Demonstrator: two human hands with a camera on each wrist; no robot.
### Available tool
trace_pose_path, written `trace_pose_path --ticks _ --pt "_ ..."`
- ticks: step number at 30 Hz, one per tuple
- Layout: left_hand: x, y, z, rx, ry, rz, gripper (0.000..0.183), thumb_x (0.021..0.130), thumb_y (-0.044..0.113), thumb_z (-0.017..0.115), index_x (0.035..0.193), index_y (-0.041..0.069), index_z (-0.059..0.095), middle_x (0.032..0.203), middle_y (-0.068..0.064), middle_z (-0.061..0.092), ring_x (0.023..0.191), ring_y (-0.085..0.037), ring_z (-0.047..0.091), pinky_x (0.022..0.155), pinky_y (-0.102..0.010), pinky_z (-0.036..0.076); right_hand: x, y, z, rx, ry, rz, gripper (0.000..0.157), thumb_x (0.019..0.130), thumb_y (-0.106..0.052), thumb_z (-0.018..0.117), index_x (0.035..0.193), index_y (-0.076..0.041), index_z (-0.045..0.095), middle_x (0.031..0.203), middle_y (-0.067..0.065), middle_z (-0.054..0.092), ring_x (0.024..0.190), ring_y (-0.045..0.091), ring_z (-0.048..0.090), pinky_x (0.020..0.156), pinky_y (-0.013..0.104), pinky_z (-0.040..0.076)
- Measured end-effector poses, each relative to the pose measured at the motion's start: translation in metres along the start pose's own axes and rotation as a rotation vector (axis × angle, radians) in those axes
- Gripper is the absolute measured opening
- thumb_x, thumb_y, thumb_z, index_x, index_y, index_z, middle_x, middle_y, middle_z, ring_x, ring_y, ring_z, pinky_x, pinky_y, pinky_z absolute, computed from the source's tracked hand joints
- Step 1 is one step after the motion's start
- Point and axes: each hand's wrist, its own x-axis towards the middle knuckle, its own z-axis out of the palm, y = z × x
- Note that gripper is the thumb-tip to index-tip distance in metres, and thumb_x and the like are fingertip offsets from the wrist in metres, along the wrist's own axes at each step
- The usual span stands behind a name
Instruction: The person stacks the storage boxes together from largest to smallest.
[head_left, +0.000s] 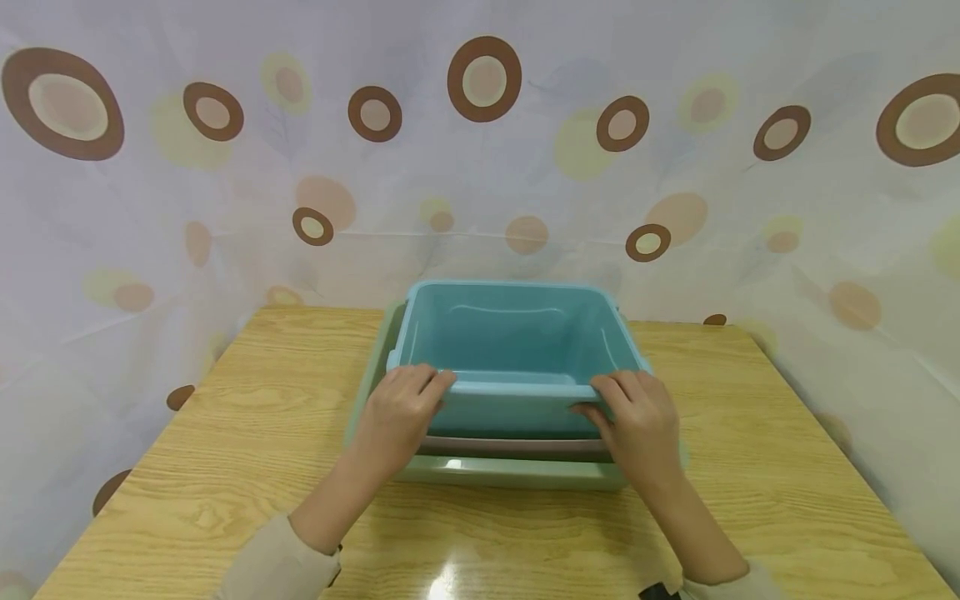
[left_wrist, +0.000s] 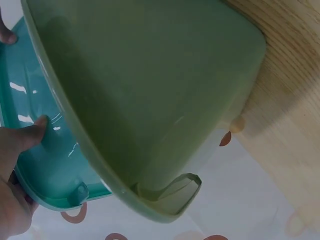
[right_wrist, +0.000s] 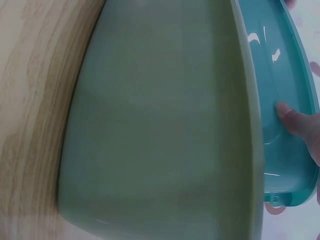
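A blue plastic bin (head_left: 517, 333) sits tilted in the middle of the table, its near side raised. My left hand (head_left: 401, 412) grips its near rim toward the left corner, and my right hand (head_left: 641, 417) grips the same rim toward the right corner. In both wrist views the thumbs press the outside wall of the blue bin (left_wrist: 65, 155) just under the rim. Beneath it shows the edge of a greyish-pink bin (head_left: 517, 446), and around that a larger green bin (head_left: 517, 473). The lower parts of the inner bins are hidden by the green wall (right_wrist: 160, 125).
The stacked bins stand on a wood-grain table (head_left: 247, 417). A pale curtain (head_left: 480, 192) with brown ringed ovals hangs behind the table and along both sides. Bare tabletop lies left and right of the bins.
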Motion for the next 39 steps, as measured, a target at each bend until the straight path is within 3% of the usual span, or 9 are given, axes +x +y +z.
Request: trace_pose_path --ticks 20,32,39 --pt "-0.011 0.0 0.01 0.023 0.014 0.014 0.041 0.052 0.004 0.084 0.085 0.005 0.061 0.071 -0.005 0.058 0.062 -0.018 0.057 0.059 -0.026 0.048 -0.01 0.0 0.007 0.003 0.004 -0.007 0.043 0.08 -0.042 0.053 0.078 0.0 0.06 0.07 0.011 0.058 0.063 0.028 0.054 0.062 0.04 0.045" --pt "-0.016 0.003 0.013 0.009 0.029 0.009 0.028 0.065 -0.014 0.069 0.084 0.005 0.061 0.07 -0.005 0.057 0.061 -0.017 0.055 0.057 -0.026 0.046 -0.015 0.001 0.012 0.004 0.04 -0.025 0.043 0.08 -0.043 0.052 0.076 0.0 0.06 0.069 0.01 0.058 0.062 0.028 0.053 0.059 0.04 0.045" --pt "-0.018 0.003 0.014 0.008 0.042 0.009 0.031 0.06 -0.015 0.069 0.083 0.005 0.061 0.069 -0.004 0.055 0.06 -0.017 0.053 0.057 -0.027 0.045 -0.019 -0.001 0.01 0.012 0.008 0.0 0.044 0.083 -0.042 0.05 0.078 0.0 0.061 0.07 0.011 0.058 0.064 0.028 0.053 0.063 0.041 0.044"
